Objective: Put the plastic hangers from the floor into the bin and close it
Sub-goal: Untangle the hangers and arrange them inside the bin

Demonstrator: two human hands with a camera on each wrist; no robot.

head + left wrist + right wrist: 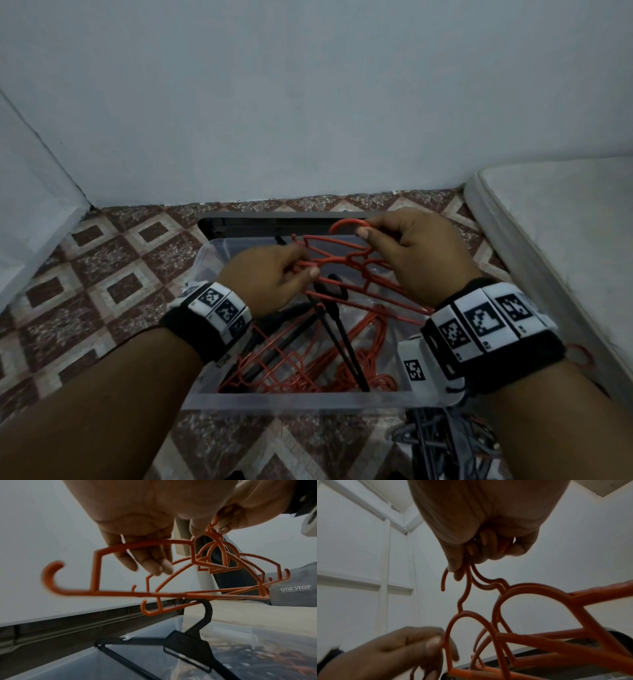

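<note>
A bunch of orange plastic hangers hangs over the open clear bin. My right hand grips their hooks from above, fingers curled round them. From the left side my left hand pinches the shoulder bar of one orange hanger between thumb and fingers. More orange hangers and black hangers lie tangled inside the bin. In the left wrist view a black hanger lies just below the held bunch.
A dark grey lid stands behind the bin against the white wall. A pile of grey and black hangers lies on the patterned floor at the bin's near right corner. A white mattress runs along the right side.
</note>
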